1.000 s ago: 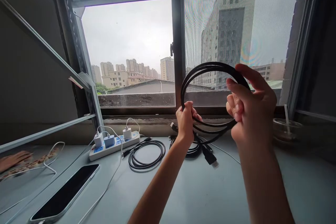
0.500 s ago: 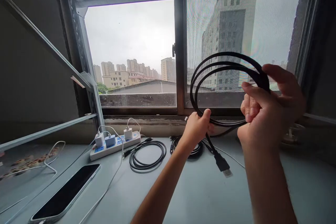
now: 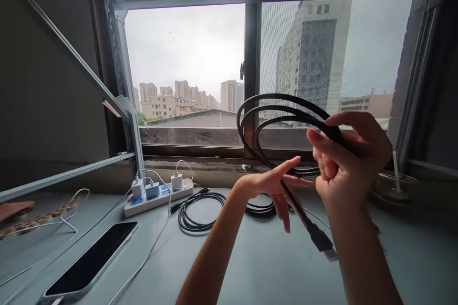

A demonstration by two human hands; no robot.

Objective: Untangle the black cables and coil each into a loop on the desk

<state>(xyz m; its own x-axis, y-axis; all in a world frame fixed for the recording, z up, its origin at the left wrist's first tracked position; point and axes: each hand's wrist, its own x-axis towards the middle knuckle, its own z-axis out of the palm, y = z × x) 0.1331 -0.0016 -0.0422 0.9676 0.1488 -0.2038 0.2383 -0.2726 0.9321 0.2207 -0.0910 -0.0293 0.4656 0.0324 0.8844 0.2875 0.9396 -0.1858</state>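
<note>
My right hand is raised in front of the window and pinches a coiled black cable at its right side. The loops stand out to the left of the hand. One end hangs down to a black plug with a metal tip. My left hand is open below the coil, its fingers stretched toward the hanging strand and touching it.
On the grey desk lie a coiled black cable, another black coil, a white power strip with several chargers, and a phone face up. A plastic cup with a straw stands at the right. Another person's hand rests far left.
My left hand has let go of the coil and opened its fingers. The coil has dropped lower and tilted flatter, and the plug end has swung toward the right.
</note>
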